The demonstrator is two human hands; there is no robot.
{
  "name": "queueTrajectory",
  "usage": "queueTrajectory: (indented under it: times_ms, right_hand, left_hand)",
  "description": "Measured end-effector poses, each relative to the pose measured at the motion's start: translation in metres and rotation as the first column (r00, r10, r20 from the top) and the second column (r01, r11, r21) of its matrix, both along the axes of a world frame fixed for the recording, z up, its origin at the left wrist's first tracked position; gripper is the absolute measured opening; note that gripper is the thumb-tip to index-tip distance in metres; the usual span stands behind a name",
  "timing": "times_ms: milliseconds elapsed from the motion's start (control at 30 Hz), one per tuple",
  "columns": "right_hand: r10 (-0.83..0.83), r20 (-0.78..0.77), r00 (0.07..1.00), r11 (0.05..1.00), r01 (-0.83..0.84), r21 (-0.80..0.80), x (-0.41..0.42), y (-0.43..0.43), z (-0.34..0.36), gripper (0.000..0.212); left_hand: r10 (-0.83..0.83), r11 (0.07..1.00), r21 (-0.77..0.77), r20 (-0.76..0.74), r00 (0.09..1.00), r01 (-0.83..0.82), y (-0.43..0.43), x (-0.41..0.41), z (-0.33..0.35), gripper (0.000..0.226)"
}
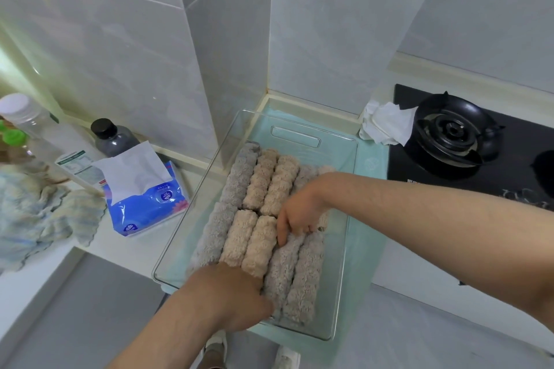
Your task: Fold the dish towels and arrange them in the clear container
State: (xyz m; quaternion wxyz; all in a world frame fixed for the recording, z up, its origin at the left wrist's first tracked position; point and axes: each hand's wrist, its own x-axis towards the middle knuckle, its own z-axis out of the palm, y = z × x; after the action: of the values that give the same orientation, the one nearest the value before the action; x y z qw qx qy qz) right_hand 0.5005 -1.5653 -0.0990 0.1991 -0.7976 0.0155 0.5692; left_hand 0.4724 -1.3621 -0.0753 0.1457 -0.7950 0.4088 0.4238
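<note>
A clear plastic container (341, 272) sits on a pale green mat on the counter. Several folded fluffy dish towels stand in rows inside it: grey ones (239, 177) along the left, beige ones (260, 237) in the middle, grey ones (296, 278) at the near right. My left hand (230, 299) reaches in at the near end, fingers curled against the near ends of the towels. My right hand (299, 213) presses down among the towels at the middle right, fingertips tucked between two rolls. Whether either hand grips a towel is hidden.
A blue tissue pack (147, 198) lies left of the container, with bottles (111, 138) behind it and a striped cloth (39, 213) at the far left. A black gas stove (455, 135) and crumpled white paper (386, 123) lie to the right. Tiled walls stand close behind.
</note>
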Motion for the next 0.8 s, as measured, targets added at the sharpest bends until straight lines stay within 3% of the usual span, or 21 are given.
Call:
queueTrajectory:
  times_ms: [100, 167, 267, 333, 433, 500, 600, 667, 733, 800]
  right_hand:
    - [-0.237, 0.209, 0.949, 0.969, 0.215, 0.125, 0.015, -0.007, 0.018, 0.033]
    - [-0.284, 0.340, 0.897, 0.958, 0.249, 0.141, 0.024, -0.009, 0.023, 0.042]
    - [-0.128, 0.284, 0.950, 0.991, 0.115, 0.061, 0.027, -0.001, 0.019, 0.059]
    - [-0.066, 0.249, 0.966, 0.998, 0.058, 0.036, 0.027, 0.000, 0.015, 0.057]
    - [-0.213, 0.348, 0.913, 0.977, 0.201, 0.071, 0.034, -0.009, 0.018, 0.053]
    - [-0.224, 0.417, 0.881, 0.974, 0.221, 0.057, 0.041, -0.017, 0.019, 0.055]
    - [-0.232, 0.399, 0.887, 0.972, 0.229, 0.054, 0.042, -0.020, 0.014, 0.057]
    - [-0.375, 0.378, 0.846, 0.926, 0.357, 0.118, 0.038, -0.024, 0.018, 0.054]
    - [-0.583, 0.346, 0.735, 0.812, 0.545, 0.208, 0.031, -0.033, 0.028, 0.039]
    - [-0.710, 0.317, 0.629, 0.697, 0.691, 0.193, 0.023, -0.046, 0.034, 0.025]
  left_hand:
    - [0.020, 0.996, -0.090, 0.083, 0.996, -0.012, 0.004, -0.005, 0.006, 0.053]
    - [0.046, 0.991, -0.128, 0.094, 0.995, -0.034, 0.005, -0.009, 0.008, 0.051]
    - [0.000, 0.996, -0.092, -0.005, 1.000, -0.001, 0.004, -0.006, 0.005, 0.052]
    - [0.002, 0.997, -0.075, -0.065, 0.998, -0.006, 0.004, -0.002, 0.005, 0.055]
    - [0.073, 0.986, -0.149, -0.050, 0.996, -0.079, 0.007, -0.001, 0.003, 0.054]
    - [0.064, 0.989, -0.131, -0.007, 0.998, -0.065, 0.007, -0.003, 0.006, 0.054]
    - [0.017, 0.997, -0.077, -0.029, 0.999, -0.020, 0.005, -0.001, 0.007, 0.054]
    - [0.035, 0.989, -0.144, -0.032, 0.999, -0.040, 0.003, 0.004, 0.008, 0.044]
    - [0.047, 0.970, -0.236, -0.024, 0.999, -0.051, 0.003, 0.010, 0.009, 0.034]
    - [0.072, 0.955, -0.290, 0.003, 0.997, -0.068, 0.003, 0.022, 0.009, 0.032]
